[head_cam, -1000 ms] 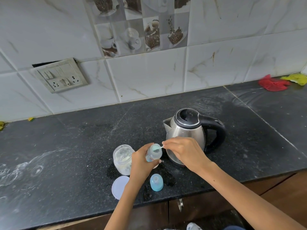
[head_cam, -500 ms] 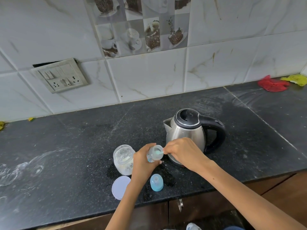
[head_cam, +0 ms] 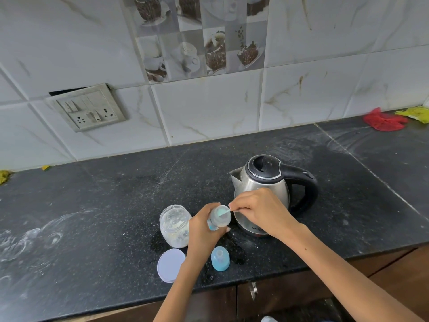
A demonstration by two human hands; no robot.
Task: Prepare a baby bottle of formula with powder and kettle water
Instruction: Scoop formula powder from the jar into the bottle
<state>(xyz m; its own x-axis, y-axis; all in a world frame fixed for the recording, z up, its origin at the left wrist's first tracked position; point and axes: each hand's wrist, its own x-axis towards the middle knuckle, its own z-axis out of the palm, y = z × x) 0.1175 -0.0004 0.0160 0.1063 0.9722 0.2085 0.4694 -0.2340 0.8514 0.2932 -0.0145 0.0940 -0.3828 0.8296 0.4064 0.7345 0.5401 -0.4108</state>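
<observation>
My left hand [head_cam: 203, 231] grips a small clear baby bottle [head_cam: 220, 217], tilted with its open mouth toward the right. My right hand [head_cam: 260, 209] pinches a small white scoop [head_cam: 226, 211] whose bowl sits at the bottle's mouth. An open clear jar of white powder [head_cam: 174, 225] stands just left of my left hand. Its round white lid [head_cam: 171, 264] lies flat in front of it. The blue bottle cap with teat [head_cam: 220, 258] stands on the counter below the bottle. A steel kettle [head_cam: 262, 182] with a black lid and handle stands behind my right hand.
The black stone counter [head_cam: 104, 205] is dusted with white powder smears at the left. A red cloth [head_cam: 384, 120] and a yellow cloth [head_cam: 415, 112] lie at the far right by the tiled wall. A switch panel [head_cam: 87, 108] sits on the wall.
My right hand tipped the scoop into the bottle's mouth and has drawn it back a little to the rim. The bottle stays tilted in my left hand. Nothing else moved.
</observation>
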